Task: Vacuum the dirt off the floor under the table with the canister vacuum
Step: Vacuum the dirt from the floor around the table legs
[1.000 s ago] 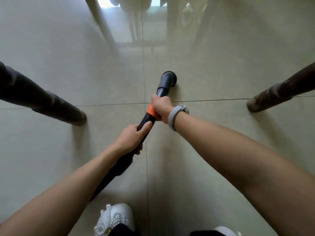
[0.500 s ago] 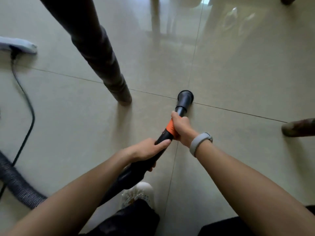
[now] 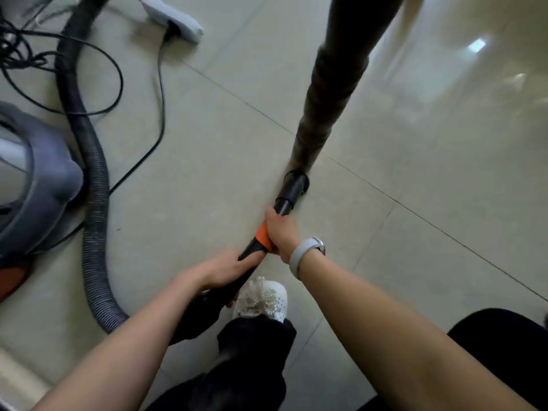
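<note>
Both my hands hold the black vacuum wand. My right hand (image 3: 280,231) grips it at the orange collar (image 3: 262,235), a grey band on that wrist. My left hand (image 3: 228,269) is wrapped around the wand lower down, near the handle. The round black nozzle (image 3: 293,186) rests on the pale tiled floor (image 3: 415,161), right against the foot of a dark wooden table leg (image 3: 326,93). The ribbed grey hose (image 3: 95,221) curves from the handle up the left side. The grey canister vacuum (image 3: 32,185) sits at the left edge.
A white power strip (image 3: 175,17) lies at the top left with a black cord (image 3: 158,99) running from it, and loose cables (image 3: 20,48) are tangled beside the hose. My white beaded shoe (image 3: 262,301) stands just below the hands.
The view has swung left: the canister, hose and power strip have come into sight. The nozzle has moved from the open floor between legs to the foot of the left table leg.
</note>
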The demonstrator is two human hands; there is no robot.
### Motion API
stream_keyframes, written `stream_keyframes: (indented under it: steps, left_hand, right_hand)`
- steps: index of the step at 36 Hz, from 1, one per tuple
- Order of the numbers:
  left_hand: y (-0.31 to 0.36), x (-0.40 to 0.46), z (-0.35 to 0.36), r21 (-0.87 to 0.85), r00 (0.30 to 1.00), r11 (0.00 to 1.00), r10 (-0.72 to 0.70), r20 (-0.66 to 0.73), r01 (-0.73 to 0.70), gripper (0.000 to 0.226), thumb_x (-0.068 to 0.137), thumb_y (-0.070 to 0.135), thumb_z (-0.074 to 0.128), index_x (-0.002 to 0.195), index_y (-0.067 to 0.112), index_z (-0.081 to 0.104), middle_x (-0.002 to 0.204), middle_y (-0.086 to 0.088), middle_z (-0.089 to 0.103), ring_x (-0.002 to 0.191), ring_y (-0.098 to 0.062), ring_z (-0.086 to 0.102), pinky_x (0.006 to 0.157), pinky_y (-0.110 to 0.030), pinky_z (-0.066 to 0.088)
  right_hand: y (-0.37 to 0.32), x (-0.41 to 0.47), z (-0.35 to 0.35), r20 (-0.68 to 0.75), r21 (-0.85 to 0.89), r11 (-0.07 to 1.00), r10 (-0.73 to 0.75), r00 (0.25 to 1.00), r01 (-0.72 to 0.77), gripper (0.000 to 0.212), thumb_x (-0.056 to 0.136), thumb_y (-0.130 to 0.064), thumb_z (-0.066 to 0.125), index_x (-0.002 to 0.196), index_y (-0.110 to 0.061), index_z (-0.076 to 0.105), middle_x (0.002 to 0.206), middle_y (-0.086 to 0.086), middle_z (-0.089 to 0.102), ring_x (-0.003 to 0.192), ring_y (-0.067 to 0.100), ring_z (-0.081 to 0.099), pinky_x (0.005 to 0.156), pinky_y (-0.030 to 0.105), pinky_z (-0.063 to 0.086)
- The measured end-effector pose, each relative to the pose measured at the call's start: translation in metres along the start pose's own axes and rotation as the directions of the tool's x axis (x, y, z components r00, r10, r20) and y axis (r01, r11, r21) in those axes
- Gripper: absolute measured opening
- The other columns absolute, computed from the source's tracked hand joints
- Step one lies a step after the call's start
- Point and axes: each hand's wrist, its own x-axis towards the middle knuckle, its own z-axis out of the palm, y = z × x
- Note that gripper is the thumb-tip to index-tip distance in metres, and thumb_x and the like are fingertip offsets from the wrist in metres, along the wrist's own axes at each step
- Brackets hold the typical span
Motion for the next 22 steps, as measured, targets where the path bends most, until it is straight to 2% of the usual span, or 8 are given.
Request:
stream_keyframes:
  steps: [2, 5, 7, 10, 12, 16, 22]
  left_hand:
    - [-0.017, -0.007, 0.0, -0.074, 0.998, 0.997, 0.004, -0.058, -0.008, 0.052, 0.091, 0.06, 0.042, 0.076, 0.01, 0.041, 0.053, -0.016, 0.058, 0.046, -0.029, 0.058, 0.053, -0.033, 0.05]
    - [-0.043, -0.012, 0.0, -0.168, 0.987, 0.986, -0.012, -0.16, -0.015, 0.05, 0.091, 0.058, 0.044, 0.076, 0.011, 0.039, 0.049, -0.014, 0.054, 0.044, -0.028, 0.055, 0.051, -0.029, 0.046]
    - [-0.056, -0.015, 0.002, -0.215, 0.972, 0.976, -0.014, -0.235, -0.038, 0.052, 0.088, 0.063, 0.046, 0.074, 0.013, 0.04, 0.049, -0.013, 0.054, 0.044, -0.026, 0.055, 0.051, -0.028, 0.044]
    - [-0.067, -0.019, 0.006, -0.237, 0.929, 0.968, -0.01, -0.369, -0.083, 0.054, 0.077, 0.07, 0.048, 0.07, 0.017, 0.043, 0.051, -0.004, 0.054, 0.041, -0.019, 0.055, 0.05, -0.025, 0.043]
    - [-0.071, -0.02, 0.009, -0.222, 0.904, 0.97, -0.007, -0.428, -0.097, 0.054, 0.073, 0.074, 0.044, 0.072, 0.02, 0.049, 0.055, -0.001, 0.057, 0.042, -0.016, 0.057, 0.052, -0.029, 0.047]
    - [-0.073, -0.023, 0.016, -0.208, 0.875, 0.972, -0.008, -0.485, -0.106, 0.068, 0.061, 0.084, 0.031, 0.082, 0.024, 0.056, 0.058, 0.001, 0.062, 0.049, -0.018, 0.064, 0.061, -0.039, 0.055]
    - [-0.058, -0.061, 0.009, -0.167, 0.857, 0.983, -0.026, -0.515, -0.071, 0.07, 0.065, 0.082, 0.028, 0.08, 0.02, 0.057, 0.064, -0.002, 0.067, 0.056, -0.021, 0.066, 0.067, -0.037, 0.054]
  right_hand:
    - [0.005, 0.0, 0.019, 0.045, -0.062, 0.998, -0.02, 0.999, 0.023, 0.017, 0.09, -0.025, 0.048, 0.082, -0.011, 0.051, 0.077, 0.003, 0.048, 0.074, 0.022, 0.05, 0.074, 0.038, 0.049]
    - [0.013, -0.002, 0.047, 0.077, -0.099, 0.994, -0.032, 0.997, 0.039, 0.026, 0.088, -0.026, 0.051, 0.104, -0.006, 0.052, 0.079, 0.002, 0.049, 0.073, 0.02, 0.051, 0.076, 0.04, 0.048]
    - [0.015, -0.003, 0.063, 0.105, -0.124, 0.991, -0.045, 0.993, 0.058, 0.032, 0.087, -0.027, 0.053, 0.11, -0.005, 0.05, 0.081, 0.003, 0.051, 0.076, 0.022, 0.053, 0.077, 0.038, 0.048]
    - [0.016, -0.002, 0.075, 0.13, -0.176, 0.983, -0.037, 0.991, 0.06, 0.047, 0.085, -0.031, 0.053, 0.122, -0.003, 0.046, 0.097, 0.008, 0.054, 0.09, 0.028, 0.057, 0.088, 0.047, 0.052]
    - [0.016, 0.0, 0.077, 0.136, -0.201, 0.977, -0.037, 0.99, 0.064, 0.05, 0.086, -0.034, 0.052, 0.125, -0.004, 0.044, 0.099, 0.009, 0.053, 0.093, 0.029, 0.057, 0.09, 0.051, 0.052]
    - [0.014, -0.002, 0.074, 0.129, -0.225, 0.973, -0.02, 0.991, 0.049, 0.054, 0.087, -0.037, 0.052, 0.128, -0.004, 0.041, 0.102, 0.01, 0.052, 0.099, 0.031, 0.058, 0.09, 0.052, 0.052]
    - [-0.003, -0.032, 0.07, 0.107, -0.259, 0.966, 0.023, 0.994, 0.006, 0.053, 0.091, -0.037, 0.05, 0.13, -0.005, 0.038, 0.104, 0.01, 0.054, 0.1, 0.031, 0.059, 0.088, 0.051, 0.053]
